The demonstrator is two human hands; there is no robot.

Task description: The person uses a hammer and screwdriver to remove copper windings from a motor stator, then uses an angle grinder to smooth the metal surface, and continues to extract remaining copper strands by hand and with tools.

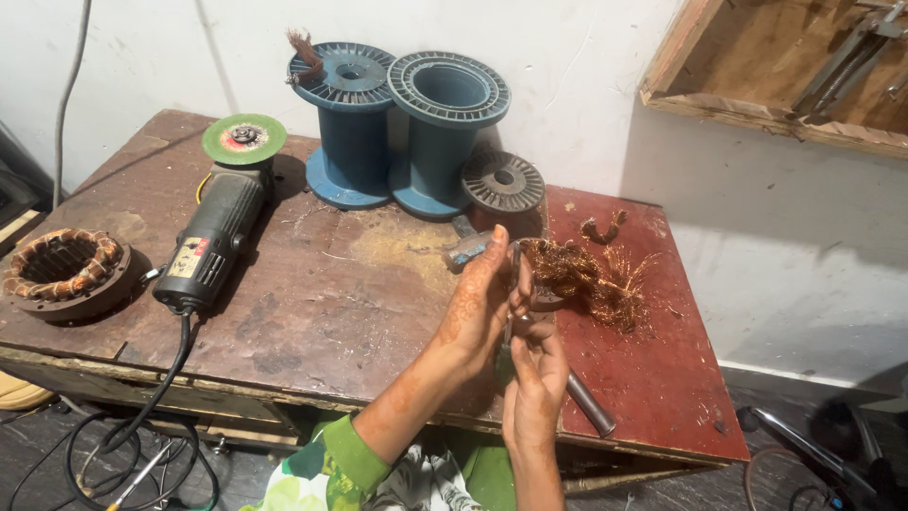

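Hands — left hand and right hand — grip clamped on copper-wire tangle above workbench.

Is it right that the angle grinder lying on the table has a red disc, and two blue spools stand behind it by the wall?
Not quite. The angle grinder has a green disc, not a red one, as the head view shows. The rest holds: it lies on the table, and two blue spools stand behind it by the wall.
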